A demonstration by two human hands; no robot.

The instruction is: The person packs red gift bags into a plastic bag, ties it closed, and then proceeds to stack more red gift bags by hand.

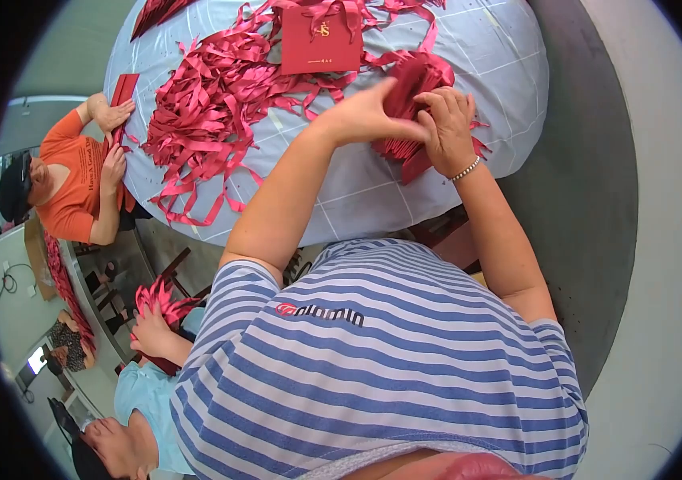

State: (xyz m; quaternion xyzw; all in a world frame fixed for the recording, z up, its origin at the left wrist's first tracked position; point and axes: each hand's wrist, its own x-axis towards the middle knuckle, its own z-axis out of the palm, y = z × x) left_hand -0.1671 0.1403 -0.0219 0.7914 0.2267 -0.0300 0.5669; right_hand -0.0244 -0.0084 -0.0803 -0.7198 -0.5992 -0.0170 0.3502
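The left hand (pixel 369 112) is blurred and hides part of the red stack (pixel 411 86); whether the grip of the right hand (pixel 449 132) closes on it cannot be told. The top edge cuts off the tabletop (pixel 505 96). The red bag's (pixel 301 50) bottom print is unreadably small. The striped shirt (pixel 389 352) partly hides 1 co-worker (pixel 143 392).

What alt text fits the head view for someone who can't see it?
A left hand and braceleted right hand work at a stack of folded red bags on a covered table. Nearby are heaped red ribbons and a gold-printed gift bag; at left, a person in orange handles a red strip.
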